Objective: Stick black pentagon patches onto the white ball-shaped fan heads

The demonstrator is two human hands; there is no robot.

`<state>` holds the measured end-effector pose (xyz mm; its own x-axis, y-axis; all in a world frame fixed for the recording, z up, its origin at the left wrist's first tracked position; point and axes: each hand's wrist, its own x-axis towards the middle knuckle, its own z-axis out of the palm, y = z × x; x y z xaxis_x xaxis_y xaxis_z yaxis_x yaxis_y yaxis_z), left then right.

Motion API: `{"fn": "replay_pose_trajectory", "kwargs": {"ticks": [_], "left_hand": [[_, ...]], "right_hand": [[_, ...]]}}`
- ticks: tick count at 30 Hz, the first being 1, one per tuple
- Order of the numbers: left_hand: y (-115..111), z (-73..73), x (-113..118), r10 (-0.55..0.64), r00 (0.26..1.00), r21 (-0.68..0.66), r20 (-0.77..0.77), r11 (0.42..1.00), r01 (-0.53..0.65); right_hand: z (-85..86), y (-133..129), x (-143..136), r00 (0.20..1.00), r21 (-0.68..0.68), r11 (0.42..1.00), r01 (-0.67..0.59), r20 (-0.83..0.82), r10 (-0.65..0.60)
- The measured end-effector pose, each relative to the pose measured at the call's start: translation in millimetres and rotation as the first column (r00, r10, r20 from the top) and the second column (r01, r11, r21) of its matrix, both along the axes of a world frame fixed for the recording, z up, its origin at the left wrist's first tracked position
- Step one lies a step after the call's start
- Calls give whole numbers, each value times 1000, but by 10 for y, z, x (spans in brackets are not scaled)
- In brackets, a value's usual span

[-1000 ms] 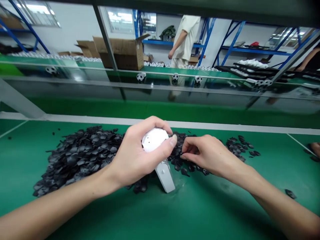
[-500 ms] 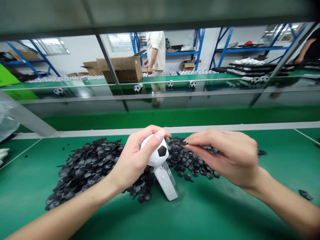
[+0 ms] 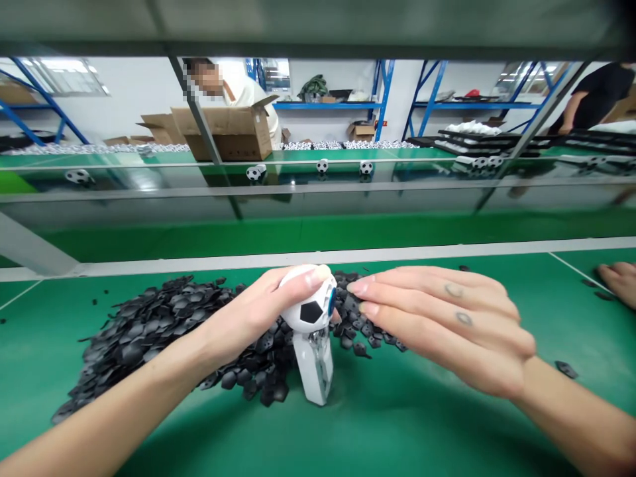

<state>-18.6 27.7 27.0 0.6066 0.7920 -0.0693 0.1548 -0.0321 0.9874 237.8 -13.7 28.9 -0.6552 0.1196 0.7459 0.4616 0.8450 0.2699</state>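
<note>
Between left fingers (image 3: 302, 286), seemingly, white ball (image 3: 307, 313)

Lower centre: bare green worktop (image 3: 377, 430), open between the two forearms.
Left centre: the heap of black pieces (image 3: 149, 324) blocks low passage; the left forearm crosses its near side.
Centre: the left hand (image 3: 268, 298), football-patterned ball (image 3: 307, 311) and white handle (image 3: 311, 371) stand in the way.
Ball to right fingertips: narrow gap, black pieces behind it.
Right: the right hand (image 3: 447, 321) bars the middle; bare surface beyond, with a loose black piece (image 3: 566, 369) and another person's hand (image 3: 619, 281) at the edge.
Behind: white rail (image 3: 397, 253) spans the frame.
Top: overhead panel (image 3: 318, 26).
</note>
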Motion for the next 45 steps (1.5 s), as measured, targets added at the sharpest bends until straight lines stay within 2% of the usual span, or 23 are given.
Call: {"fn": "replay_pose_trajectory", "kwargs": {"ticks": [4, 6, 8, 10, 14, 17, 19, 21, 22, 23, 25, 27, 29, 31, 35, 38, 39, 40, 41, 42, 44, 45], "left_hand": [[1, -39, 12, -109, 989, -79, 100, 990, 117], [-8, -94, 22, -98, 981, -139, 170, 983, 122], [-23, -157, 37, -70, 974, -181, 214, 977, 110], [-43, -205, 56, -46, 967, -184, 251, 978, 95], [-100, -166, 100, 16, 939, -121, 344, 992, 27], [-156, -46, 99, 61, 918, -27, 392, 998, -55], [-196, 8, 70, 76, 927, 89, 366, 989, -116], [-230, 9, 29, 100, 944, 299, 314, 934, -198], [-240, -11, 9, 119, 947, 427, 298, 871, -243], [-245, -39, -8, 142, 946, 552, 291, 783, -287], [-235, -101, -29, 170, 945, 756, 281, 568, -327], [-206, -144, -33, 182, 943, 864, 277, 383, -328], [-173, -157, -29, 181, 952, 915, 248, 279, -292], [-155, -150, -27, 189, 959, 932, 210, 259, -255], [-159, -130, -32, 212, 963, 926, 164, 304, -224], [-161, -119, -35, 180, 971, 916, 158, 340, -212], [-156, -116, -36, 165, 974, 913, 158, 351, -207], [-149, -115, -37, 153, 976, 910, 155, 364, -202], [-138, -116, -39, 146, 977, 906, 157, 373, -201], [-125, -120, -40, 137, 977, 906, 163, 373, -203], [-92, -141, -41, 106, 975, 916, 193, 336, -218], [-73, -156, -38, 89, 972, 923, 219, 303, -236]], "right_hand": [[-49, 87, -76, 985, 2, 999, -43, -167, 43], [-74, 111, -130, 957, -92, 995, -39, -289, 11], [-95, 119, -180, 906, -261, 963, -65, -420, -52], [-108, 115, -218, 826, -415, 894, -170, -555, -101], [-80, 92, -263, 660, -597, 676, -431, -720, -215], [-8, 61, -285, 603, -651, 516, -557, -744, -288], [38, 28, -302, 586, -674, 444, -590, -736, -339], [67, -21, -328, 591, -699, 389, -601, -715, -373], [75, -51, -345, 602, -709, 357, -608, -705, -376], [80, -84, -364, 615, -716, 323, -618, -697, -368], [85, -148, -405, 636, -720, 250, -647, -691, -344], [89, -197, -442, 642, -717, 179, -674, -688, -337], [90, -221, -467, 640, -713, 129, -689, -682, -353], [83, -222, -478, 639, -710, 90, -698, -675, -370], [61, -189, -479, 627, -676, -9, -737, -678, -384], [65, -151, -462, 634, -658, -79, -749, -678, -372], [70, -138, -451, 650, -670, -85, -737, -669, -361], [75, -129, -437, 669, -694, -66, -717, -658, -345], [79, -125, -421, 689, -727, -8, -686, -647, -326], [82, -128, -404, 710, -761, 98, -641, -637, -300], [81, -168, -374, 773, -767, 417, -487, -601, -203], [79, -205, -365, 816, -717, 582, -384, -559, -150]]}}
